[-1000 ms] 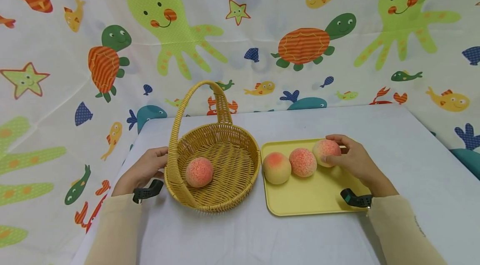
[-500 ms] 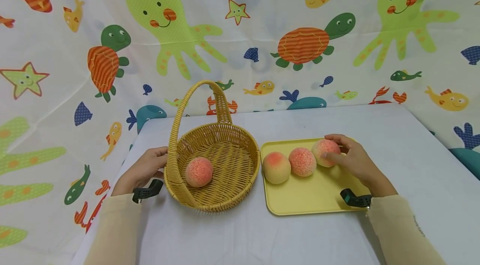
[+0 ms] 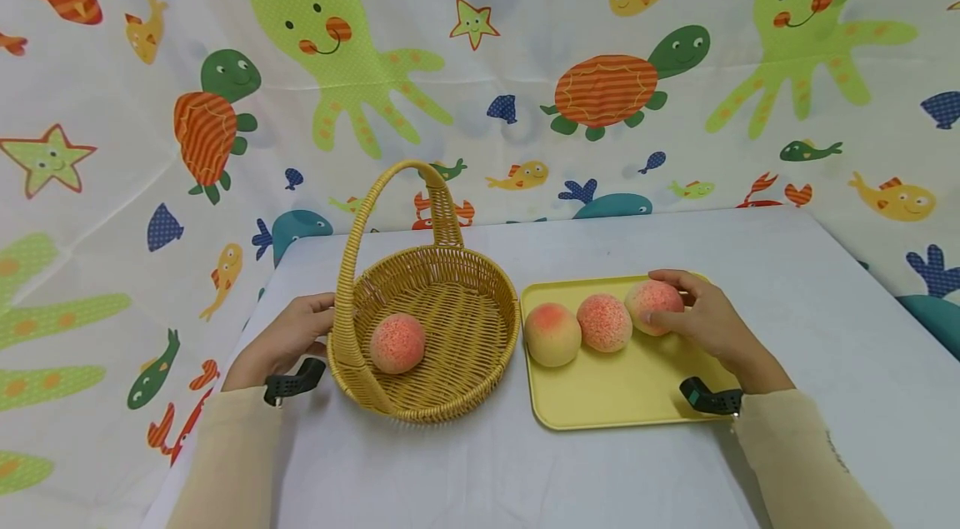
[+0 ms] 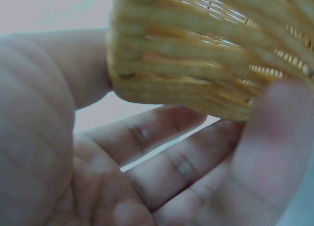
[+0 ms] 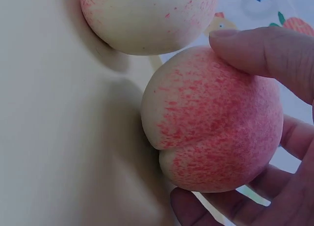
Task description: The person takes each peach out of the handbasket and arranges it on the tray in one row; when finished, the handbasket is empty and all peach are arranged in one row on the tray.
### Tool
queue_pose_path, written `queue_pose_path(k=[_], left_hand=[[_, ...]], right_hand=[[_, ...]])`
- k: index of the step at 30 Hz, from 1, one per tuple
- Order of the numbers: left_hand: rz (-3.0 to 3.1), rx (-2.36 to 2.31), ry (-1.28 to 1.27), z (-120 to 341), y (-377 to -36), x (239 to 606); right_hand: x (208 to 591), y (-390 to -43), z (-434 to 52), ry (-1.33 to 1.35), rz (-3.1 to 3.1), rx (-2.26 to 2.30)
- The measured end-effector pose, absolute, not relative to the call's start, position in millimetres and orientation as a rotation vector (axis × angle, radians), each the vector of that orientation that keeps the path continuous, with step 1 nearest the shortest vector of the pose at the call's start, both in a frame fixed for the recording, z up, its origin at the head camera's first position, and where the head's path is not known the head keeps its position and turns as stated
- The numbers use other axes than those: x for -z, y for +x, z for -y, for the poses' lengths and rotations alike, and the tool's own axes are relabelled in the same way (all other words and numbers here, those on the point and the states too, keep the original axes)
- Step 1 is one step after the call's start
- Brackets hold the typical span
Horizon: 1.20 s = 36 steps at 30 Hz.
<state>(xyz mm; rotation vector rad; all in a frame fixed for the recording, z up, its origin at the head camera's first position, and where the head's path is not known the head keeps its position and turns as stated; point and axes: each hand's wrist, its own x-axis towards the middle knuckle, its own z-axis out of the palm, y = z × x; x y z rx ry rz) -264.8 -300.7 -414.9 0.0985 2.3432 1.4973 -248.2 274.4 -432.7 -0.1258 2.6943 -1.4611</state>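
Right hand: grip curled round the rightmost peach, thumb and fingers pinching it at the far end of the yellow tray.
Left hand: fingers curled about the wicker basket rim, bracing it on the bench.
Advice: lift the peach straight up, clear of the neighbouring peach; keep the basket steadied.
Change from the earlier frame: practically none; peach unlifted, hands unmoved.
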Motion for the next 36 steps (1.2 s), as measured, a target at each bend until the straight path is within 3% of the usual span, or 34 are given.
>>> queue_pose_path(k=[10, 36], left_hand=[[-2.35, -1.488, 0.091, 300.6, -264.6, 415.6], [-2.345, -1.482, 0.075, 299.4, -263.9, 414.5]], right_hand=[[434.0, -246.5, -278.0, -0.219, -2.68, 1.441], [436.2, -247.7, -274.8, -0.152, -2.696, 1.442]])
